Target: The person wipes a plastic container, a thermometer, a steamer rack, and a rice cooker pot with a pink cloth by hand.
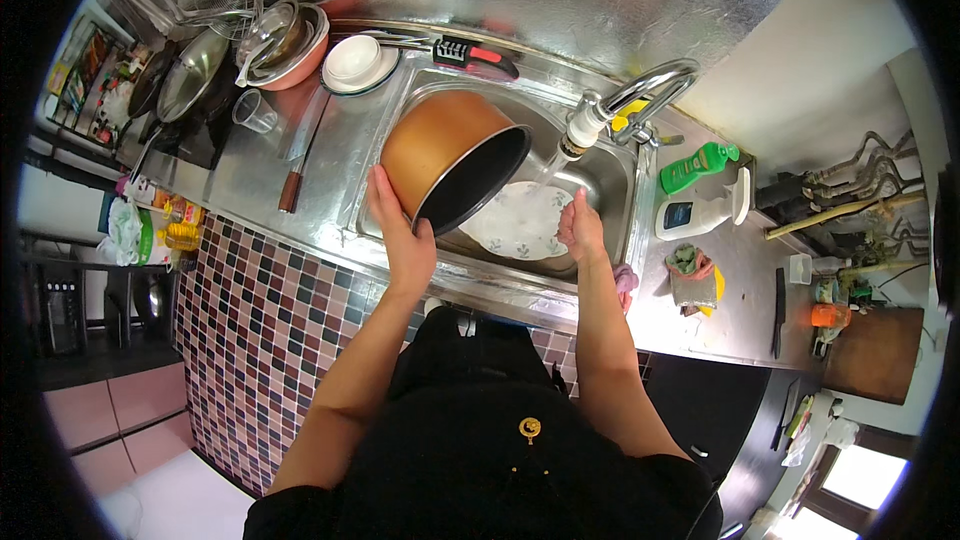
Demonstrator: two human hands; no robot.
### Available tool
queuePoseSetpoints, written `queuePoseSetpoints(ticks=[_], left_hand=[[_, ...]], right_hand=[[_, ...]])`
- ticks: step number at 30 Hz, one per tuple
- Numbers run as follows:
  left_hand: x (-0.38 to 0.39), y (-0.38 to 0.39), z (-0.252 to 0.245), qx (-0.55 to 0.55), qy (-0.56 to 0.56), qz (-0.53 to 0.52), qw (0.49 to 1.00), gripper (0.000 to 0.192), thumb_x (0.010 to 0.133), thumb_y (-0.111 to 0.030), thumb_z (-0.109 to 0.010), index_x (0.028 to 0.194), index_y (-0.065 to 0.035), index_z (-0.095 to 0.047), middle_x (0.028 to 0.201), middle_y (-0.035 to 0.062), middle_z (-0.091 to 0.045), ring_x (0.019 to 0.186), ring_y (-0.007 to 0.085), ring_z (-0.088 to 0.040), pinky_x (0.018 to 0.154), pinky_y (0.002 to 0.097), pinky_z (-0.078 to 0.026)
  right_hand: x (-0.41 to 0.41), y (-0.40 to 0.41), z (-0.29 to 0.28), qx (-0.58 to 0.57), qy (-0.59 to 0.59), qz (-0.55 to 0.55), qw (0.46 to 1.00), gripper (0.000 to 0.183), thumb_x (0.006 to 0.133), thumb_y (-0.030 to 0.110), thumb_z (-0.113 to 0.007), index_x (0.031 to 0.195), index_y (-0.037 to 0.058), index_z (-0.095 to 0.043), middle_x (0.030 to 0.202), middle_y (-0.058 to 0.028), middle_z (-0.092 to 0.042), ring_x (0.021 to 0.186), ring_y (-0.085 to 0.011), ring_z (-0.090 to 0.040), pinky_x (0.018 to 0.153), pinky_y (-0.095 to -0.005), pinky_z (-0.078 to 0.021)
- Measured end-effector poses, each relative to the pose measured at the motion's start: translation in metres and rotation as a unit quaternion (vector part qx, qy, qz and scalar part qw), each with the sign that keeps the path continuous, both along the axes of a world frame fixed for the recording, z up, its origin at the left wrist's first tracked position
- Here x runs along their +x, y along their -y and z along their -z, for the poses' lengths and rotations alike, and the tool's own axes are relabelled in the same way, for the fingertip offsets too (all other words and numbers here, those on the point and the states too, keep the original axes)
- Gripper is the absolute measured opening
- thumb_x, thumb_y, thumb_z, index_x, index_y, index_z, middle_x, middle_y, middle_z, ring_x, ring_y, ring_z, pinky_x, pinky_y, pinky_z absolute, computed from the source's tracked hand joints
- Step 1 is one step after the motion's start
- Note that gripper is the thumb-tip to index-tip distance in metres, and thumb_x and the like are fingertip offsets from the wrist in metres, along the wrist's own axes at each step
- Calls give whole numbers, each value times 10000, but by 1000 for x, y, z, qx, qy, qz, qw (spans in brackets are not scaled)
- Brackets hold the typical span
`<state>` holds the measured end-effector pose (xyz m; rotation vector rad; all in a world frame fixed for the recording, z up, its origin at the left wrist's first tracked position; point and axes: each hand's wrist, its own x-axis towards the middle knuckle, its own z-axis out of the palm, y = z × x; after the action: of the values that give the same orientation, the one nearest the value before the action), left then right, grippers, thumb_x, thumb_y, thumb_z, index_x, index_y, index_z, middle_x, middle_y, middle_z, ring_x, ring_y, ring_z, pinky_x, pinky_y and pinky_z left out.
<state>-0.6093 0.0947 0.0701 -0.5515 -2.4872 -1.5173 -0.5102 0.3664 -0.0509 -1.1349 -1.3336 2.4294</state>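
Note:
My left hand [403,240] grips the rim of a copper-coloured pot [442,142], which is tilted over the left part of the steel sink [622,232] with its dark inside facing right. To its right, my right hand [580,225] has its fingers curled over the edge of a white plate with a leaf pattern [517,221]; whether it holds the plate or anything else I cannot tell. Water runs from the faucet [581,135] towards the plate, which lies in the sink and is partly hidden by the pot.
Left of the sink are a knife [298,165], a clear cup [255,111], stacked white dishes [354,60] and a pink bowl [300,64]. A knife sharpener [472,56] lies behind it. At right stand a green bottle [697,167], a spray bottle [697,216] and cloths [690,262].

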Motion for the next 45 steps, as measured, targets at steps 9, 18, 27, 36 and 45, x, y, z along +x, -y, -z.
queuePoseSetpoints(ticks=[9,18,27,36,45], left_hand=[[-7,6,-10,2,-28,47,999,954,717,174,-541,1517,-83,-90,1539,222,-102,1422,407,-157,1156,433,-192],[-9,8,-12,24,20,36,999,938,718,185,-503,1518,-83,-94,1537,223,-108,1426,399,-150,1165,434,-165],[-5,2,11,39,57,-3,998,949,708,205,-486,1519,-80,-83,1532,227,-114,1423,394,-155,1167,422,-154],[-8,-11,5,16,35,-38,999,929,715,190,-472,1517,-70,-81,1528,238,-114,1422,405,-152,1163,427,-159],[-2,7,-5,4,-20,6,1000,913,716,173,-473,1512,-42,-82,1528,253,-110,1416,421,-153,1158,430,-165]], right_hand=[[-18,11,-18,131,93,68,985,449,963,479,-486,664,148,-434,484,46,-358,344,-86,-279,320,-264,-218],[-16,-79,-29,94,-50,241,965,274,947,296,-519,735,128,-475,538,3,-464,362,-106,-371,319,-242,-287],[-45,-178,-46,108,-66,215,968,137,905,211,-558,886,146,-440,610,-18,-500,406,-125,-426,341,-255,-325],[-48,-112,-74,139,-141,150,969,137,920,214,-566,943,112,-478,626,-22,-525,442,-123,-495,383,-275,-411],[-16,-22,95,96,-103,-42,989,71,881,32,-577,910,40,-512,708,-21,-539,491,-145,-507,428,-302,-408]])
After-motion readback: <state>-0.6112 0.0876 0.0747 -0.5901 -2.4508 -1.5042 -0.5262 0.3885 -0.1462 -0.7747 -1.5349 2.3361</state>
